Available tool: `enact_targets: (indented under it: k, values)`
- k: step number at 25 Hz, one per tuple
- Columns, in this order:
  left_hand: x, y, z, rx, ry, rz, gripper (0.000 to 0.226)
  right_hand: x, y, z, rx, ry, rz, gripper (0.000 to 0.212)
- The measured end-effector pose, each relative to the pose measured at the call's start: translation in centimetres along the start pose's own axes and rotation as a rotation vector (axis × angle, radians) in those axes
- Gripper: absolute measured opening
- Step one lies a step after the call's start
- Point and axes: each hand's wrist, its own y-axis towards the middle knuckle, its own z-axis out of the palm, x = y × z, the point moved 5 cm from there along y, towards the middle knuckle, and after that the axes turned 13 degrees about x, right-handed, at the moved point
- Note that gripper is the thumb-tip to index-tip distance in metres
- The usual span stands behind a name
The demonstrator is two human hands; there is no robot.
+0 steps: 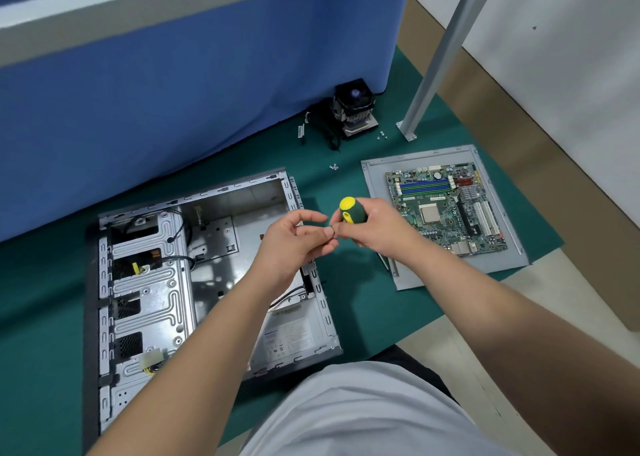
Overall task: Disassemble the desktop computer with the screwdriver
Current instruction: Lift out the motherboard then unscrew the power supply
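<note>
Both forearms are stretched forward and the two hands are brought close together, just above the right edge of the open computer case [207, 275]. The right hand [377, 228] is clenched around the screwdriver [351, 210], its green and yellow handle pointed up and toward the camera, the yellow cap clearly seen above the curled fingers [349, 237]. The shaft and tip are hidden behind the hands (nothing can be said of them). The left hand [294, 244] is held palm inward, its thumb and fingertips [327, 234] drawn together right beside the right hand's fingers; something small and pale may be pinched there, but it cannot be told for certain.

The case is laid on its side on the green mat [41, 299], its inside exposed, with the power supply [291, 337] seen at its near right corner beneath the left forearm. To the right, well apart from the case, the motherboard [446, 209] is rested on a grey side panel [377, 192]. Farther back, by the blue partition [173, 91], the cooler fan [355, 114] is stood, with loose screws [333, 167] scattered near it on the mat.
</note>
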Motion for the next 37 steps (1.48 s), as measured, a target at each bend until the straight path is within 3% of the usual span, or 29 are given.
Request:
enact_targets:
  k: [6,10,15,20,21,23,26,30,37]
  values:
    - [-1.1,1.4,-0.4,0.077,0.167,-0.149,0.029,-0.4,1.1,-1.1,0.133,-0.193,-0.025,0.010]
    - [-1.4,2.5,-0.5,0.054,0.293,-0.210,0.024,-0.7,2.2,-1.4,0.126,-0.329,-0.009,0.015]
    - [-1.8,3.9,-0.5,-0.024,0.315,-0.150,0.015,-2.1,3.6,-2.5,0.073,-0.137,0.020,0.008]
    - [-7.4,7.6,-2.9,-0.173,1.313,0.177,0.017,-4.2,6.5,-6.2,-0.042,-0.006,0.137,0.005]
    - [-8.1,8.6,-3.7,-0.177,1.441,0.169,0.020,-4.8,7.4,-7.0,-0.068,0.005,0.178,0.005]
    - [-8.4,10.9,-5.6,-0.179,1.582,-0.021,0.032,-6.2,9.8,-8.4,-0.135,0.077,0.283,0.002]
    - [-6.7,12.7,-7.8,-0.192,1.607,-0.323,0.047,-8.5,13.5,-9.4,-0.211,0.178,0.423,0.005]
    - [-5.3,13.1,-8.5,-0.326,1.707,-0.204,0.037,-11.3,18.5,-10.8,-0.303,0.173,0.491,0.007]
    - [-4.8,13.4,-8.8,-0.426,1.727,-0.138,0.032,-14.0,23.9,-11.7,-0.415,0.086,0.569,0.011]
